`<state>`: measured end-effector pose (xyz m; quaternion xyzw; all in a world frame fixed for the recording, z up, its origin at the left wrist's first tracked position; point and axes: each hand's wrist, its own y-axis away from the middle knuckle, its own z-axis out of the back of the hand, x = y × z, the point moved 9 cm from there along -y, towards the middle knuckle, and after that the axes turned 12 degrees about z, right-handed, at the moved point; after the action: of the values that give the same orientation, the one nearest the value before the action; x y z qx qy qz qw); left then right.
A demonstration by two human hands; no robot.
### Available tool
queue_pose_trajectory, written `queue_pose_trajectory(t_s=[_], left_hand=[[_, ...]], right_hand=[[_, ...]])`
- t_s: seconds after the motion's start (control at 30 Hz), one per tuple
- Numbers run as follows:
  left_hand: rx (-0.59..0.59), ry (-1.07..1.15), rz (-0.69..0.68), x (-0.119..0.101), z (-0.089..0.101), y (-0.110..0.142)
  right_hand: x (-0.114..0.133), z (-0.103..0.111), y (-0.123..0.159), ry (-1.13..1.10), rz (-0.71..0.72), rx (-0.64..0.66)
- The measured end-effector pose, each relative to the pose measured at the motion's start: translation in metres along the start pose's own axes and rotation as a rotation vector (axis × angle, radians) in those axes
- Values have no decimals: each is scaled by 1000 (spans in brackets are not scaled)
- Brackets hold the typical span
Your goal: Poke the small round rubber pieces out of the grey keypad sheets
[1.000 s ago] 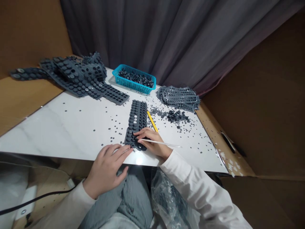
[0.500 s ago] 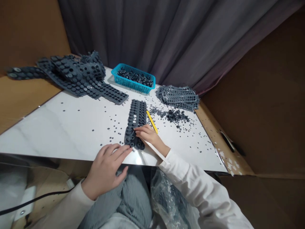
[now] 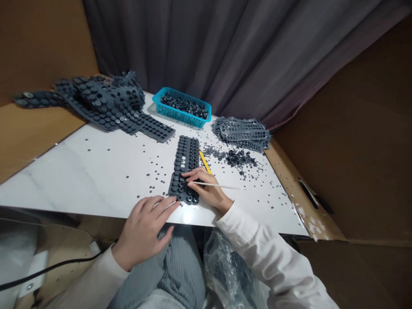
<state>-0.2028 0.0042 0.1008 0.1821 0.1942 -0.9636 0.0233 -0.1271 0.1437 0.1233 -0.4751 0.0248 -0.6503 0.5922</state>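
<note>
A dark grey rubber strip (image 3: 185, 165) studded with round buttons lies lengthwise on the white table (image 3: 96, 171). My right hand (image 3: 207, 189) is closed on a thin white stick (image 3: 222, 186), its tip on the strip's near end. Resting flat at the table's front edge, my left hand (image 3: 144, 227) has its fingers stretched out, the tips touching the strip's near corner. A yellow stick (image 3: 204, 160) lies just right of the strip.
A heap of grey rubber sheets (image 3: 103, 101) sits at the back left. A blue basket (image 3: 182, 107) of small dark parts stands behind the strip. Another pile of sheets (image 3: 243, 131) and loose punched pieces (image 3: 238, 159) lie at the right. Cardboard walls close in both sides.
My right hand has turned the white stick from pointing toward my sleeve to pointing right, and shifted slightly along the strip's near end. The left hand has stayed put.
</note>
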Motion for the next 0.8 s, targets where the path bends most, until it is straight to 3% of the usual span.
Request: queue_pose_trajectory(t_s=[0.27,0.63,0.8], left_hand=[[-6,-33,-13,-2,1,-1],[31,-15,-5,0,-2,-1],[27,-17,-10,-1,-2,-2]], right_hand=[[2,-5,0,52,83,63],[0,-19,1,414,231,188],[-11,-2,-2,484,156,81]])
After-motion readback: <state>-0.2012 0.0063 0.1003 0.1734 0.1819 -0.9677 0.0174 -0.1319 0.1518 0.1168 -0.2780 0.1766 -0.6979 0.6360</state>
